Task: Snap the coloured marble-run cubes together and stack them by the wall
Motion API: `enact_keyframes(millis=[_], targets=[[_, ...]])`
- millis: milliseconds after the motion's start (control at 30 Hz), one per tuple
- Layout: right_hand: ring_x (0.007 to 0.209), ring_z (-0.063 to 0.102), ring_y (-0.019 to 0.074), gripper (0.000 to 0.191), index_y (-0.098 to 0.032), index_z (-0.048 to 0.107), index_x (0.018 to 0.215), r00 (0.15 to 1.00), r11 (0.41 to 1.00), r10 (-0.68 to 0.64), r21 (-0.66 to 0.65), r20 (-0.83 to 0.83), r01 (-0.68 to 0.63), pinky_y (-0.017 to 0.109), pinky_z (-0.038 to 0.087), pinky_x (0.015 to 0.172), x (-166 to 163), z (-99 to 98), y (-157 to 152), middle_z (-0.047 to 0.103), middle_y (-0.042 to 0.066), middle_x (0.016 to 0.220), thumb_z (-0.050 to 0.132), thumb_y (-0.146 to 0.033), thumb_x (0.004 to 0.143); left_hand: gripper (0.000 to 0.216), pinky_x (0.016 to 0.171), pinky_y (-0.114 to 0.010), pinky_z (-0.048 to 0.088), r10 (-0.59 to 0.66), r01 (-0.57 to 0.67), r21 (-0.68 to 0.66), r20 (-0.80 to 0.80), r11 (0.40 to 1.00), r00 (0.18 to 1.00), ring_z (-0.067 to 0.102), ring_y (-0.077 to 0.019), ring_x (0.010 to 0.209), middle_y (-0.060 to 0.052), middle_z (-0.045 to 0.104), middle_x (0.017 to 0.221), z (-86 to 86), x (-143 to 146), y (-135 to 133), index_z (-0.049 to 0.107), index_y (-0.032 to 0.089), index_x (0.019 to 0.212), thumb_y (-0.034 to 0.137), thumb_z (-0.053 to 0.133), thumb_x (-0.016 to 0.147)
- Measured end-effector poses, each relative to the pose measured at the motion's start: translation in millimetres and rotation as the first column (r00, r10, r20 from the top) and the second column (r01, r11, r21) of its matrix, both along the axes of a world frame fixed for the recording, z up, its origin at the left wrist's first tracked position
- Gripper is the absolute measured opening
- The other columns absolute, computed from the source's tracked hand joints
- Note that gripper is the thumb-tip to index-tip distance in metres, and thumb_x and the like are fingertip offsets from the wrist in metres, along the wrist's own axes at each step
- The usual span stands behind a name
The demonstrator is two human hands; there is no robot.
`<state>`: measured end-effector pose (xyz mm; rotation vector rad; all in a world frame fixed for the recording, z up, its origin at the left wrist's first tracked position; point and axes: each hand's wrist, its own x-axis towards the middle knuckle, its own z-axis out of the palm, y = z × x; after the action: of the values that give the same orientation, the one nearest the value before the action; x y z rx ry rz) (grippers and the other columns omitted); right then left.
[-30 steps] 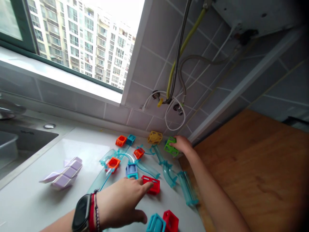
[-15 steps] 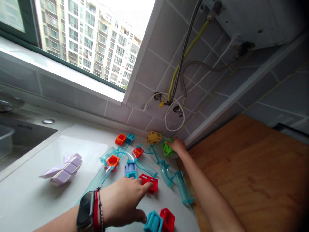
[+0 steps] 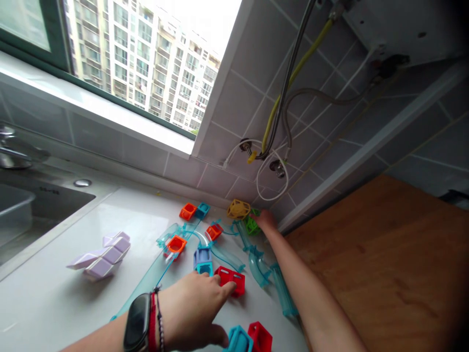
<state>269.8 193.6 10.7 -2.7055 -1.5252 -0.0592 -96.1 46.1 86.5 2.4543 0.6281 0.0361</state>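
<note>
My left hand (image 3: 196,305) lies over the white counter (image 3: 120,210) with fingers stretched out, fingertips touching a red cube block (image 3: 231,279). A black watch and red bands sit on that wrist. My right hand (image 3: 264,221) reaches far back toward the tiled wall and grips a green cube block (image 3: 251,226), beside a yellow lattice block (image 3: 238,209). Clear teal track tubes (image 3: 256,264) wind between the hands, with orange (image 3: 176,244), blue (image 3: 202,258) and red-orange (image 3: 213,231) cubes among them.
A pale purple folding puzzle (image 3: 100,259) lies at the left. A sink (image 3: 32,205) is at the far left. Blue (image 3: 239,339) and red (image 3: 259,336) cubes sit near the front edge. A wooden board (image 3: 381,264) fills the right. Hoses and cables (image 3: 273,146) hang on the wall.
My right hand has pushed the green block farther back, toward the wall and the yellow block. My left hand stays on the red cube. The view has shifted slightly.
</note>
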Motion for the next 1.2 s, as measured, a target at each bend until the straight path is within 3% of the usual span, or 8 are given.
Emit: enact_keyframes(millis=[133,233,367,467,733,933,1067,1200], targets=[[0.118,0.071,0.0328,0.056,-0.012,0.068,0.125,0.990,0.995,0.102,0.019,-0.097,-0.101,0.037,0.055,0.095,5.1,-1.6,-0.7,0.076,0.021,0.120,0.065,-0.057,0.093,0.070,0.084,-0.053,0.061,-0.013,0.013,0.009,-0.038,1.000,0.999,0.074,-0.0417,0.098,-0.015,0.077,0.110,2.4,0.0,1.2,0.065,0.026,0.138,0.048,0.087,0.075],[0.119,0.071,0.0284,0.050,-0.019,0.066,0.131,0.956,0.974,0.227,0.024,-0.188,-0.226,0.037,0.055,0.097,11.5,2.1,-8.9,0.075,0.012,0.126,0.075,-0.043,0.088,0.070,0.083,-0.055,0.061,-0.011,0.011,0.000,-0.031,1.000,0.999,0.073,-0.0425,0.098,-0.015,0.077,0.109,2.3,0.0,2.0,0.065,0.024,0.138,0.047,0.087,0.075],[0.122,0.068,0.0266,0.070,-0.023,0.061,0.139,0.898,0.935,0.350,0.041,-0.266,-0.352,0.038,0.054,0.101,19.1,4.3,-20.4,0.071,0.009,0.135,0.087,-0.021,0.074,0.068,0.083,-0.056,0.061,-0.021,0.021,-0.011,-0.041,1.000,0.999,0.074,-0.0428,0.097,-0.016,0.077,0.108,1.5,2.2,1.6,0.067,0.022,0.134,0.048,0.087,0.075],[0.124,0.067,0.0284,0.073,-0.022,0.061,0.139,0.888,0.928,0.369,0.060,-0.273,-0.367,0.040,0.052,0.103,21.9,-1.2,-21.0,0.072,0.011,0.134,0.087,-0.014,0.071,0.068,0.083,-0.056,0.060,-0.026,0.026,-0.011,-0.054,1.000,0.998,0.074,-0.0427,0.096,-0.017,0.077,0.108,1.0,4.2,0.8,0.066,0.021,0.135,0.046,0.088,0.075],[0.134,0.061,0.0285,0.075,-0.022,0.055,0.146,0.901,0.933,0.358,0.125,-0.246,-0.336,0.043,0.047,0.111,25.3,-16.3,-10.2,0.066,0.012,0.142,0.082,-0.016,0.076,0.074,0.085,-0.056,0.059,-0.029,0.028,-0.012,-0.064,1.000,0.998,0.073,-0.0426,0.099,-0.017,0.076,0.112,-2.6,4.7,2.3,0.062,0.023,0.141,0.048,0.087,0.076],[0.139,0.055,0.0283,0.087,-0.019,0.047,0.152,0.892,0.909,0.397,0.226,-0.218,-0.349,0.042,0.042,0.116,23.4,-20.2,-19.4,0.058,0.016,0.150,0.083,-0.018,0.073,0.072,0.085,-0.053,0.058,-0.032,0.031,-0.019,-0.068,0.999,0.997,0.073,-0.0422,0.098,-0.018,0.076,0.111,-1.1,5.5,1.3,0.064,0.021,0.140,0.047,0.086,0.076],[0.136,0.057,0.0299,0.082,-0.016,0.044,0.153,0.889,0.878,0.420,0.331,-0.185,-0.346,0.044,0.045,0.113,16.0,-18.1,-43.7,0.053,0.019,0.152,0.078,-0.025,0.079,0.073,0.083,-0.052,0.059,-0.028,0.028,-0.004,-0.045,1.000,0.999,0.073,-0.0422,0.098,-0.017,0.076,0.110,1.3,2.9,0.8,0.063,0.022,0.140,0.048,0.086,0.076],[0.118,0.066,0.0294,0.064,-0.017,0.048,0.149,0.888,0.839,0.432,0.434,-0.160,-0.329,0.048,0.052,0.105,1.0,-14.9,-98.1,0.060,0.018,0.141,0.065,-0.032,0.090,0.069,0.081,-0.045,0.058,-0.014,0.015,0.013,-0.017,1.000,1.000,0.074,-0.0389,0.095,-0.015,0.077,0.107,1.0,-0.3,-0.5,0.066,0.023,0.135,0.048,0.087,0.075]])
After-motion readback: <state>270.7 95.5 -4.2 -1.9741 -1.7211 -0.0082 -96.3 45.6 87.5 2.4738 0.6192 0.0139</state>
